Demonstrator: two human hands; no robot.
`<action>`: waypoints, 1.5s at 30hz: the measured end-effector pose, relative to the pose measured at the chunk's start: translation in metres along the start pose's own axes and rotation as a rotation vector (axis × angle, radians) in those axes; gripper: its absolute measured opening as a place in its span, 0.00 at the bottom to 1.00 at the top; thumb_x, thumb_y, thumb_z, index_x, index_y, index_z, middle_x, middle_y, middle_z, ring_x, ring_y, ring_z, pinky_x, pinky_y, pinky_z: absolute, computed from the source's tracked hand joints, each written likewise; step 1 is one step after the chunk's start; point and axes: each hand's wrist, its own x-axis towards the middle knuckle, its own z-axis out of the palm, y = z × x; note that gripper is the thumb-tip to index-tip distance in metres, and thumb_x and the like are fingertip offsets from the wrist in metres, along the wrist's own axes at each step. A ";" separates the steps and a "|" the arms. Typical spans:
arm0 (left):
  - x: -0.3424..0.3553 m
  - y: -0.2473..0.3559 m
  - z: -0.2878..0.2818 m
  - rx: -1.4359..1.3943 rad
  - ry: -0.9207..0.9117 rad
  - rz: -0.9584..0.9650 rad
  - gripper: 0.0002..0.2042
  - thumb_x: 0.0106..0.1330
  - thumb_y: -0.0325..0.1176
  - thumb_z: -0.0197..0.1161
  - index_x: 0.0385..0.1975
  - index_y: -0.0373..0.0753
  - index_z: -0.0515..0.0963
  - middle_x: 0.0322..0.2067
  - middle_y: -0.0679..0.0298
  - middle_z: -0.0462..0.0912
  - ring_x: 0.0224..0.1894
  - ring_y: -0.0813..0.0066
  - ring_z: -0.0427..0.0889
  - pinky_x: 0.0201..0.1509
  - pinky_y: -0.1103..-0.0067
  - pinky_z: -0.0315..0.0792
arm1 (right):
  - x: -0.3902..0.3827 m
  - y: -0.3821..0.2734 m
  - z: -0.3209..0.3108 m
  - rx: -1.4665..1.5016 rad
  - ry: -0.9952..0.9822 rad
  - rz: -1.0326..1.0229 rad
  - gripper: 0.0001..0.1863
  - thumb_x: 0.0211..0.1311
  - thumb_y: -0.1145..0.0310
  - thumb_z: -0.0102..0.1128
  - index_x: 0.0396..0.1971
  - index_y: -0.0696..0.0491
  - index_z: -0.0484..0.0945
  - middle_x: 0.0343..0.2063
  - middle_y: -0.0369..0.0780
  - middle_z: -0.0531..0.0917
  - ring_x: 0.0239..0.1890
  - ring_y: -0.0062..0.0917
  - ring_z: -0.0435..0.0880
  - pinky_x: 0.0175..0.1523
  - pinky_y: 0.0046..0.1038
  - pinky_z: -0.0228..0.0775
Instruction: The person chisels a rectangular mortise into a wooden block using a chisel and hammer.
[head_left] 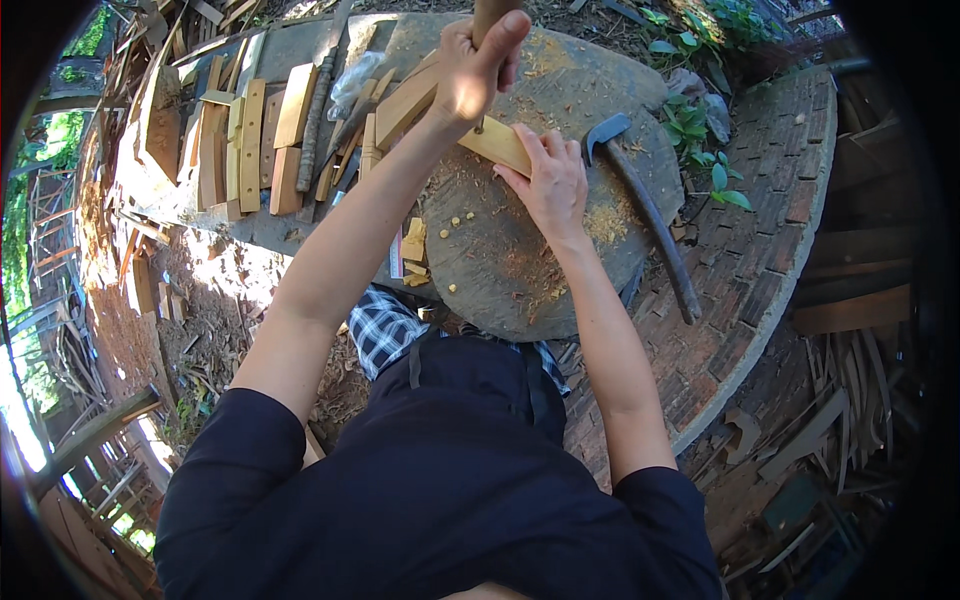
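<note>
My left hand [468, 85] is wrapped round a thick wooden handle [493, 14], which runs out of view at the top. What the handle ends in is hidden by the hand and wrist. Just under that wrist, a small dark bit [479, 125] shows against a pale wooden block [500, 145]. My right hand [553, 185] grips the block's right end, thumb on the near side and fingers over the top. The block rests on a large round stump [520, 290]. Right of my right hand lies an adze-like tool [650, 215] with a blue-grey head and a long dark handle.
Wood chips and small round wooden plugs [457, 220] lie on the stump. Several cut wooden blocks [294, 105], some with drilled holes, stand in a row at the left near a clear plastic bag [352, 85]. A curved brick ledge [745, 270] borders the right; green plants [690, 125] grow beyond.
</note>
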 end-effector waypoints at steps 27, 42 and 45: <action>-0.015 0.012 0.024 0.262 0.190 0.002 0.17 0.65 0.39 0.70 0.20 0.36 0.75 0.16 0.75 0.71 0.20 0.88 0.66 0.23 0.81 0.61 | -0.029 0.092 -0.071 -0.134 0.049 0.209 0.20 0.72 0.66 0.50 0.60 0.58 0.67 0.41 0.52 0.80 0.42 0.50 0.83 0.42 0.45 0.74; -0.009 0.018 0.014 0.165 0.165 -0.114 0.15 0.64 0.42 0.71 0.24 0.39 0.78 0.17 0.72 0.75 0.17 0.86 0.74 0.19 0.84 0.68 | 0.087 -0.075 -0.210 0.045 0.037 -0.181 0.24 0.75 0.65 0.50 0.69 0.45 0.66 0.28 0.45 0.87 0.24 0.31 0.88 0.28 0.33 0.79; -0.021 0.017 0.003 0.223 0.174 -0.036 0.17 0.64 0.42 0.70 0.23 0.37 0.76 0.17 0.71 0.75 0.17 0.84 0.74 0.20 0.81 0.68 | 0.083 -0.097 -0.226 0.296 0.391 -0.286 0.25 0.74 0.59 0.53 0.68 0.43 0.67 0.32 0.49 0.86 0.26 0.31 0.87 0.30 0.38 0.75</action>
